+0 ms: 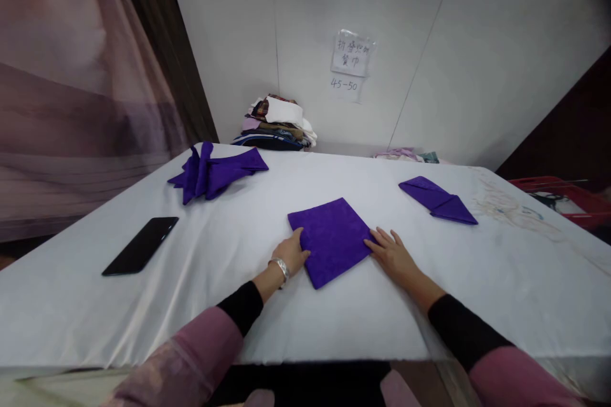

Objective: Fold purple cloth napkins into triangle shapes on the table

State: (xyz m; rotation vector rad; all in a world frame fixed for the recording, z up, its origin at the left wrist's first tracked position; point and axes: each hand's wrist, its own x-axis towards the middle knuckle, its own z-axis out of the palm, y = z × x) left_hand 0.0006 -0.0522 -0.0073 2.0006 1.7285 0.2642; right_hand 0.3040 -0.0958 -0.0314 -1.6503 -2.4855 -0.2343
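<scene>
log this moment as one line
left hand: on left edge of purple square cloth | right hand: on its right corner | black phone: farther left | white tablecloth: underneath

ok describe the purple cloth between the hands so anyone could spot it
Find the white-covered table, then its middle. Between the left hand and right hand lies the purple cloth, flat and four-sided. Both hands touch it, unlike the purple bundle at left and slimmer purple piece at right.
</scene>
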